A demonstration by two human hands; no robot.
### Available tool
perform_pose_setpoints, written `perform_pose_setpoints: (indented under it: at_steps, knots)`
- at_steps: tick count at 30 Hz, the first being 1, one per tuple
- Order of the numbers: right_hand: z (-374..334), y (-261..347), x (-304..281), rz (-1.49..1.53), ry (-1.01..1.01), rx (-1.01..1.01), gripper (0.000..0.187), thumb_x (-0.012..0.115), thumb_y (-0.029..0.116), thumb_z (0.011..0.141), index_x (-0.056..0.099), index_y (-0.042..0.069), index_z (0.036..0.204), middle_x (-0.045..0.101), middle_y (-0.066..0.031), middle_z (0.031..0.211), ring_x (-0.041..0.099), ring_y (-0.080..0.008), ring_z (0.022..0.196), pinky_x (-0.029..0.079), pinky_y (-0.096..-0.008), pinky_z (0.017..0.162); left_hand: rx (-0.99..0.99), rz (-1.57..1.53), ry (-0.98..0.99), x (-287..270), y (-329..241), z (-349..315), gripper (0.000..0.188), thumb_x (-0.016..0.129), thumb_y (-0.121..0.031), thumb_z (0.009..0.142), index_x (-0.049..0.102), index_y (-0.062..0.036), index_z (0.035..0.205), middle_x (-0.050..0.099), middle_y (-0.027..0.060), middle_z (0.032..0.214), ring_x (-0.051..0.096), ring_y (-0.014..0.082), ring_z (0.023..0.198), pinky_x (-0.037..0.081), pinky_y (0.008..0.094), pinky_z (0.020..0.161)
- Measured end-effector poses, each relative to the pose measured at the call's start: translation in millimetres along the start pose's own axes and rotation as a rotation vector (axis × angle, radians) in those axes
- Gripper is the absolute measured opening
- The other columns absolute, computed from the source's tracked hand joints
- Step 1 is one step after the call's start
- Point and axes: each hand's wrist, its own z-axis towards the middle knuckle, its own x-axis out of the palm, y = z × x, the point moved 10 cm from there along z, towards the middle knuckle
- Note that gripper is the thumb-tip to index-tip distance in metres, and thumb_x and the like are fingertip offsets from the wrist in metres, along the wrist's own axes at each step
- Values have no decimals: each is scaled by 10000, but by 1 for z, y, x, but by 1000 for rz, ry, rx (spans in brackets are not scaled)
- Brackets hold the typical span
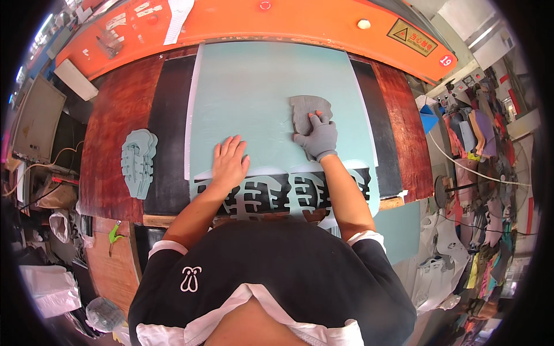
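A pale green sheet point(248, 86) lies flat across the dark work surface, its near end cut through with jagged openings. My bare left hand point(231, 161) rests flat on it, fingers stretched out, holding nothing. On the right side of the sheet sits a grey, wavy-edged cutting die point(301, 111). My right hand point(319, 139), in a grey glove with some bare fingertips, grips the die's near part, thumb at its left edge and fingers over its top. The die's underside is hidden. To the left lies a small stack of cut green pieces point(137, 163) with notched edges.
An orange press beam point(231, 20) spans the far side, with a white button on it. Reddish-brown boards point(118, 115) flank the black surface. A green-handled tool point(115, 233) lies at lower left. Piles of coloured scraps point(470, 155) crowd the right side.
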Motion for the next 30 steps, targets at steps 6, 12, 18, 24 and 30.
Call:
perform_pose_setpoints:
  at_steps: [6,12,18,24,30]
  knots:
    - [-1,2,1,-15,-9,22,802,740,486,525,581,75,1195,495,-122,1277,501,-360,1013,463,-404,861,-6,-5,5,-2,1,-1,412,598,-191,811,525,-50,1191,452,117,1325,394,311,1242,284,503,1019]
    - [6,7,1,8,-26,2,783,712,496,555,559,123,1227,441,-92,1354,476,-360,1058,455,-412,883,19,20,-30,-7,2,5,412,604,-205,803,533,-44,1175,455,122,1322,393,303,1238,291,502,1015]
    - [1,4,6,-20,-22,15,777,714,516,553,570,127,1210,448,-94,1340,481,-366,1039,461,-424,862,9,4,1,-5,1,3,414,606,-203,802,534,-42,1176,456,120,1322,394,301,1238,287,499,1019]
    - [0,8,6,-34,-23,-8,726,718,517,562,592,138,1168,460,-92,1331,485,-359,1032,465,-414,849,5,8,8,-6,2,-1,415,605,-206,804,534,-41,1178,454,121,1323,390,304,1242,278,500,1025]
    - [3,11,2,-39,-34,-51,766,743,507,524,603,103,1160,492,-100,1285,503,-352,983,473,-404,829,-7,20,14,-3,4,0,419,605,-212,803,535,-40,1179,454,121,1326,388,302,1247,274,505,1027]
